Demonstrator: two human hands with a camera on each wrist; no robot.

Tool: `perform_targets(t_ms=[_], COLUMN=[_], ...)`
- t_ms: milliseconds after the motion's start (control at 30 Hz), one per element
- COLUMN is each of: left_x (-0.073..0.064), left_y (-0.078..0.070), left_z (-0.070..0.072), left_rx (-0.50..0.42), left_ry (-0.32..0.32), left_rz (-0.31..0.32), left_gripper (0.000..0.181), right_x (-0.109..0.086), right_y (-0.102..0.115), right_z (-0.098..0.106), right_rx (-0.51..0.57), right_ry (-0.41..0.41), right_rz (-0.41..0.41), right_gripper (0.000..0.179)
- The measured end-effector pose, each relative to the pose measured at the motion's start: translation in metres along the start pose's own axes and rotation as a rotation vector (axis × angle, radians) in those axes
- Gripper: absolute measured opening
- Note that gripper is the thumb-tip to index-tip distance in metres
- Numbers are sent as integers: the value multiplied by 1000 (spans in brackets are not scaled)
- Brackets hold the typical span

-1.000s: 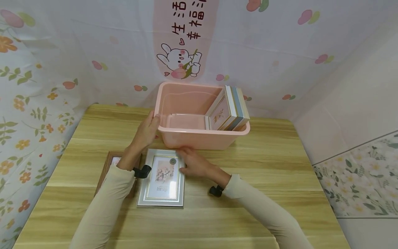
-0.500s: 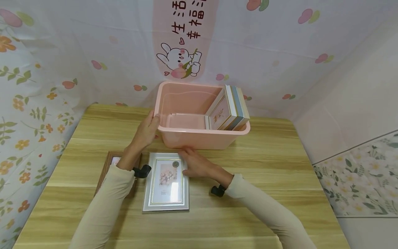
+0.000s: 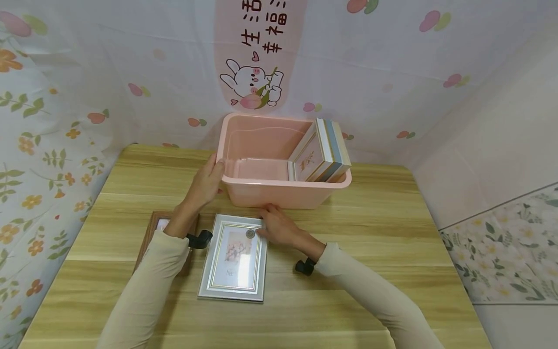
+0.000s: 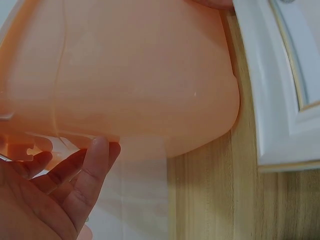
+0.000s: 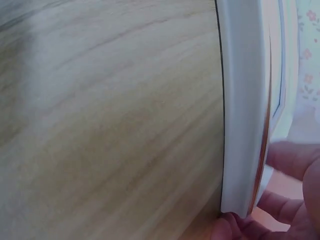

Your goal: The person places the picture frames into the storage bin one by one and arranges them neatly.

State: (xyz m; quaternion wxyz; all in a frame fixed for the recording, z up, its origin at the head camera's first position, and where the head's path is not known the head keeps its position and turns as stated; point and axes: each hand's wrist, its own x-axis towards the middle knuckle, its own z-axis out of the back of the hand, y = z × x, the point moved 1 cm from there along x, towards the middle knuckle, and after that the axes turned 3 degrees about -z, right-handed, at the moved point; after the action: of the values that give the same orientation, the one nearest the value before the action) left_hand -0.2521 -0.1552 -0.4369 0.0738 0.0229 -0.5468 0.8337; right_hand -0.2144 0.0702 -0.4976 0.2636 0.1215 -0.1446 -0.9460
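At the left end of the pink plastic bin (image 3: 279, 193), my left hand (image 3: 205, 182) grips the rim; the left wrist view shows my fingers (image 4: 95, 172) bent at its wall. My right hand (image 3: 281, 227) pinches the upper right corner of a silver-white picture frame (image 3: 260, 274), thumb on its face and fingertips by its far edge. This frame lies face up before the bin, slightly turned, with a flower print and a round sticker. Several picture frames (image 3: 320, 150) lean together in the bin's right end.
A brown wooden picture frame (image 3: 150, 232) lies on the table (image 3: 357, 300) at left, partly under my left forearm. Behind the bin hangs a printed cloth (image 3: 174, 72). Tiled wall (image 3: 501, 252) borders the right side.
The silver-white frame has slid right and toward me, and turned slightly clockwise. My right hand has shifted a little right with its corner. The left hand keeps its place on the bin.
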Motion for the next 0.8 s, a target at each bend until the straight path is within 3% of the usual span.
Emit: perform_targets(t_ms=[133,300,600,800], left_x=[1,1,0,1], left_y=[0,0,0,0], left_z=[0,1,0,-1], left_rx=[-10,-13,-19,-18], left_ry=[3,11,1,-3], left_rz=[-1,4,11,16], left_gripper=[56,57,57,58], right_x=[0,-1,-5,-10], right_y=[0,1,-10,-18], right_z=[0,4,12,18], right_rx=[-8,1,133,230], right_ry=[-15,-6,-39,-39], right_rz=[7,15,47,121], right_gripper=[28,27,29,35])
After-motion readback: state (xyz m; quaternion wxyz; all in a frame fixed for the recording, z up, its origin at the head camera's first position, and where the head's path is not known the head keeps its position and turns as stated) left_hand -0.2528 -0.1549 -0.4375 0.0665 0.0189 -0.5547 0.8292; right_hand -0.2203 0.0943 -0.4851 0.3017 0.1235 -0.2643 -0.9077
